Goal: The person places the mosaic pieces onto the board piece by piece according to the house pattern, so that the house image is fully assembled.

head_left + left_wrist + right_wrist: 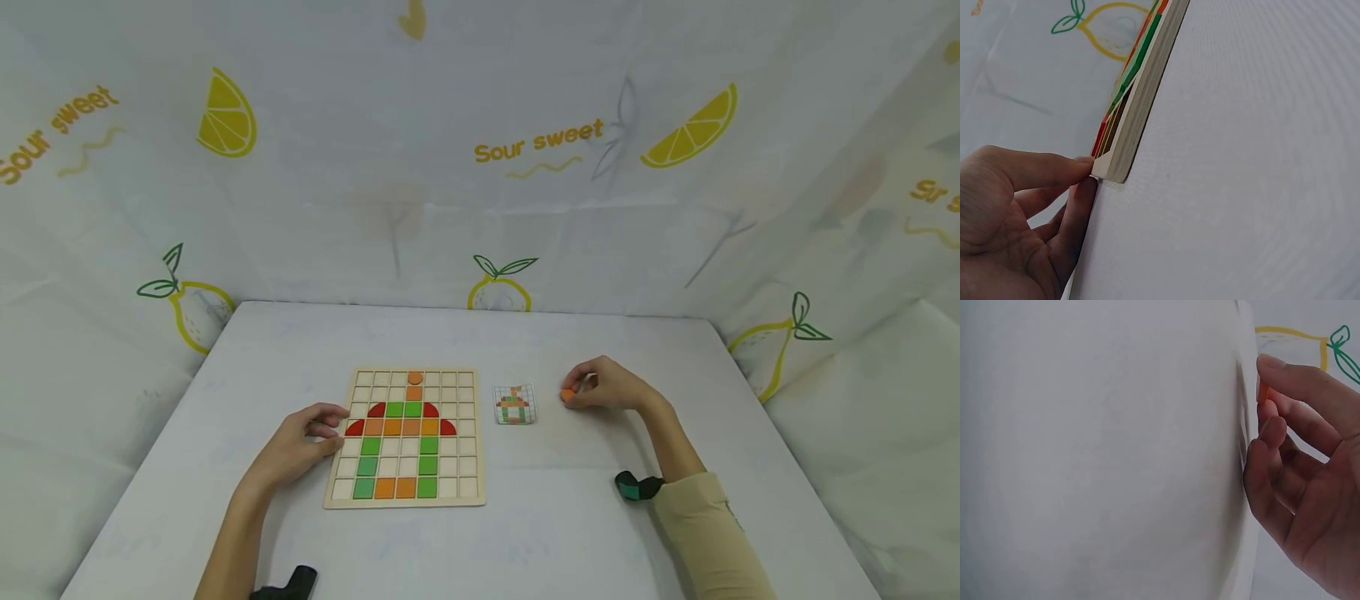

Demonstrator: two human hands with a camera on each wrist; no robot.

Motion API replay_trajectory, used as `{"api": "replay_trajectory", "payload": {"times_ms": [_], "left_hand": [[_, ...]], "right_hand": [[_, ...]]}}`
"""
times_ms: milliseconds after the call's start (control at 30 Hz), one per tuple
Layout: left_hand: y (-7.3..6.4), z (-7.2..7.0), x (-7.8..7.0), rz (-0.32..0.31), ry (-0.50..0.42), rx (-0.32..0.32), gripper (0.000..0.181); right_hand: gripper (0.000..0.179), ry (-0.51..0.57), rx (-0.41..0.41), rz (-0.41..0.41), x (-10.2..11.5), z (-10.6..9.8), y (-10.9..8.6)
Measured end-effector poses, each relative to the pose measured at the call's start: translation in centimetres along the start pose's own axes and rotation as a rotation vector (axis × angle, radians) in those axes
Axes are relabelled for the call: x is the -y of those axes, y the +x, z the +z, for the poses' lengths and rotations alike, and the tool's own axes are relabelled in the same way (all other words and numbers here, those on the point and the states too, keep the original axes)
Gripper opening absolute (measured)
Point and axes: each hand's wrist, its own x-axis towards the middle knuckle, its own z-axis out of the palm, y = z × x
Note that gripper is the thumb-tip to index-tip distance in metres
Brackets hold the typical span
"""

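A wooden grid puzzle board point(480, 492) lies left of centre on the table, its cells partly filled with green, orange and red pieces. Red rounded pieces flank the two middle rows, and an orange disc point(415, 378) sits in the top row. My left hand point(300, 446) touches the board's left edge, with thumb and fingertips spread along it; the left wrist view shows the thumb tip against the board's rim point(1113, 165). Right of the pattern card, my right hand point(611, 387) pinches a small orange piece point(567, 395) between thumb and index finger, close over the tabletop.
A small pattern card point(514, 417) with a similar coloured figure lies between the board and my right hand. Dark wrist straps show on both arms. Behind the white table point(540, 533) hangs a white curtain point(360, 192) printed with lemons.
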Motion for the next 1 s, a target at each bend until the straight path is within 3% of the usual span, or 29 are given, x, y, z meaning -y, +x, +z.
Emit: {"api": "replay_trajectory", "payload": {"times_ms": [200,567,1000], "left_hand": [[0.0,0.0,-0.1,0.005,0.009,0.003,0.043],[-0.2,0.0,-0.7,-0.008,0.000,0.002,0.043],[-0.2,-0.2,-0.4,-0.011,-0.008,0.000,0.044]], "right_hand": [[0.020,0.029,-0.021,-0.064,1.2,-0.3,0.5],[0.022,0.006,-0.048,-0.175,5.7,0.5,2.2],[0.021,-0.009,0.007,-0.283,10.4,3.6,6.0]]}}
